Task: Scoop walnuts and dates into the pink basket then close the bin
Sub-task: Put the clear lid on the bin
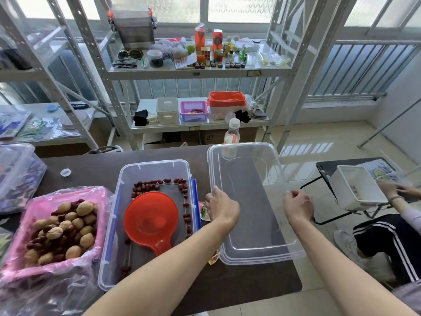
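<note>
- Our left hand (222, 207) and right hand (298, 206) each pinched a long edge of the clear lid (250, 201).
- Just left of our left hand, the open bin (109, 258) held the red scoop (151, 218) and leftover dates (145, 187).
- Further left sat the pink basket (41, 202), full of walnuts (84, 208).

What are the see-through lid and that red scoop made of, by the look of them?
The lid looks like clear, glossy rigid plastic: the dark table shows through it and its moulded rim catches light. The scoop looks like opaque red plastic, smooth with a slight sheen.
</note>
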